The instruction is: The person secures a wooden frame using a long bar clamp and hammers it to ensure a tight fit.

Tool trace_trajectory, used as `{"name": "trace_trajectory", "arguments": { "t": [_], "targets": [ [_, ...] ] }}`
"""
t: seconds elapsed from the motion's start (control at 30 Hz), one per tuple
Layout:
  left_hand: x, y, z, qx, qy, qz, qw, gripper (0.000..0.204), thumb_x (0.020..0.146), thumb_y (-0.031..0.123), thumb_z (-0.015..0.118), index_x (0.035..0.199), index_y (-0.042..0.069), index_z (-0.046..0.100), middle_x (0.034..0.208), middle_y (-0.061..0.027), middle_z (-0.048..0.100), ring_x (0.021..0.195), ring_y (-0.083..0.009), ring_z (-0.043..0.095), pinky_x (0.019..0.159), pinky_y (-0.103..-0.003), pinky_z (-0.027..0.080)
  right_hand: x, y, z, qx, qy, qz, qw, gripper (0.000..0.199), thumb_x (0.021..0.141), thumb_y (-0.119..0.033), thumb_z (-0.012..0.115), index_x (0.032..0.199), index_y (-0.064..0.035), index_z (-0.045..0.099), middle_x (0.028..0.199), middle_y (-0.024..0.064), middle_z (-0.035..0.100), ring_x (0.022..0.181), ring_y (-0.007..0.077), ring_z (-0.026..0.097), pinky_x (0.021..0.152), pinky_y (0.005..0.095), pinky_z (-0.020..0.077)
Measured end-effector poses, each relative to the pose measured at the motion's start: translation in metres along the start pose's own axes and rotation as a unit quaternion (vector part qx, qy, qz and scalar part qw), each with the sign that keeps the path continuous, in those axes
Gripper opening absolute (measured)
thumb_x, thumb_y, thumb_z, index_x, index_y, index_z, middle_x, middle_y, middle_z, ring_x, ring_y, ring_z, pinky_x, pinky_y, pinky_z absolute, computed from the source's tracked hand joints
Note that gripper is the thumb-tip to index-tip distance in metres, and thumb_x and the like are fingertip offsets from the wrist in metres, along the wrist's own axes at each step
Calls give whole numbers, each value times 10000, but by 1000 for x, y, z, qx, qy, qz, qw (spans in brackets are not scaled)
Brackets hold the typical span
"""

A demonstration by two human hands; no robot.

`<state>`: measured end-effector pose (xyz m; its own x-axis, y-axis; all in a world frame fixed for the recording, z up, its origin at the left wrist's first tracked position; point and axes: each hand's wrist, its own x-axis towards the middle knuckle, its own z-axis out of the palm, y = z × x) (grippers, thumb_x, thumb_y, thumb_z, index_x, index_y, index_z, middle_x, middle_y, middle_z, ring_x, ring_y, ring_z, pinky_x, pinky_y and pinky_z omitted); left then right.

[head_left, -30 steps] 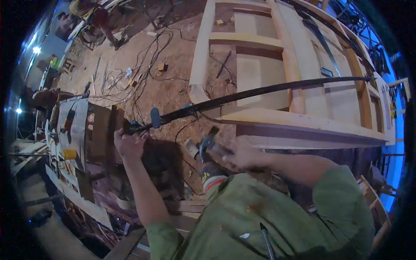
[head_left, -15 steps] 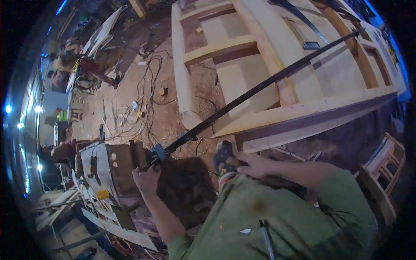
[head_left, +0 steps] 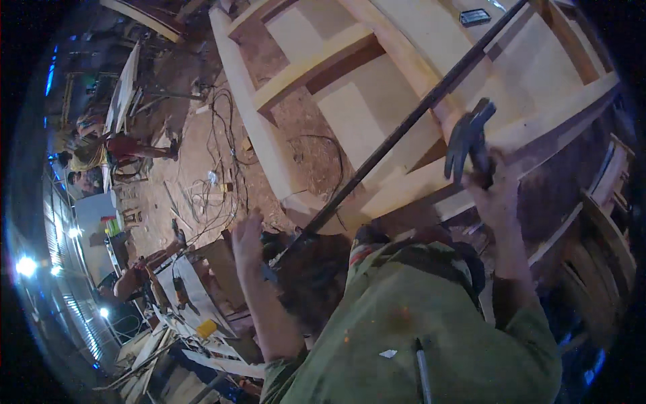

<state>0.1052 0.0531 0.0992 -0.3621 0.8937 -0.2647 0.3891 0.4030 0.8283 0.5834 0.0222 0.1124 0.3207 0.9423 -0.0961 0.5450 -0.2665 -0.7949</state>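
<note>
My right hand [head_left: 494,192] is raised at the near edge of a large pale wooden frame [head_left: 404,185], its fingers wrapped round a dark claw hammer [head_left: 469,145] with the head up. Across the frame lies a long dark bar clamp [head_left: 410,124], slanting from far right down to near left. Its blue end piece [head_left: 268,273] shows beside my left forearm. Just above that end is my left hand [head_left: 247,232], somewhat blurred, with fingers stretched up and nothing seen in them. It looks apart from the clamp.
A small dark rectangular case [head_left: 475,17] rests on the frame's panel. Cables [head_left: 219,135] tangle on the brown dirt floor. Wood offcuts and a yellow object [head_left: 206,328] lie at near left. Two people [head_left: 108,151] are at far left; curved wooden pieces [head_left: 609,229] stand at right.
My right hand has risen from my lap to the right, bringing the hammer up. The left hand has come off the clamp's blue end and moved up. My view has turned.
</note>
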Motion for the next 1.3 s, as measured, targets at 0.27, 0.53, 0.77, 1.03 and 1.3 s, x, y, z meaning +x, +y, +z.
{"name": "trace_trajectory", "arguments": {
  "t": [0.27, 0.53, 0.77, 1.03, 1.3],
  "targets": [
    [58, 29, 110, -24, 7, -94, 995, 629, 980, 550, 383, 1218, -15, 522, 1066, -81, 590, 938, -153, 541, 823, -315, 444, 35, 61, 15, -66, 61, -123, 988, 472, 768, -41, 681, 1203, 20, 509, 1100, 107, 571, 1043, 206, 554, 923, 346, 460],
    [73, 7, 110, -19, 56, -92, 994, 507, 999, 496, 390, 990, 25, 575, 829, -7, 533, 766, -99, 480, 666, -271, 402, 35, 57, 12, 227, 26, 79, 970, 424, 781, 12, 658, 1185, 1, 530, 1179, 93, 539, 1046, 191, 560, 861, 323, 500],
    [71, 14, 113, -30, 59, -70, 995, 460, 1015, 453, 381, 825, 61, 531, 727, 35, 479, 671, -63, 410, 588, -250, 333, 40, 62, 9, 160, 14, -22, 987, 489, 824, -269, 678, 1177, 33, 530, 1135, 134, 590, 1037, 259, 590, 901, 391, 498],
    [66, -14, 102, -81, 45, -131, 987, 478, 979, 460, 476, 1039, -3, 578, 922, -22, 563, 835, -123, 513, 738, -272, 439, 37, 69, 21, 224, 48, -16, 973, 371, 740, -204, 734, 1032, -21, 599, 1026, 124, 579, 981, 278, 589, 893, 421, 466],
    [53, 41, 76, 17, -172, -57, 983, 443, 972, 449, 495, 1084, 25, 560, 922, -20, 569, 827, -119, 531, 733, -300, 449, 42, 32, 7, -114, 110, -151, 976, 415, 612, -259, 759, 968, -78, 647, 1003, 114, 628, 966, 320, 595, 978, 467, 387]
  ]
}}
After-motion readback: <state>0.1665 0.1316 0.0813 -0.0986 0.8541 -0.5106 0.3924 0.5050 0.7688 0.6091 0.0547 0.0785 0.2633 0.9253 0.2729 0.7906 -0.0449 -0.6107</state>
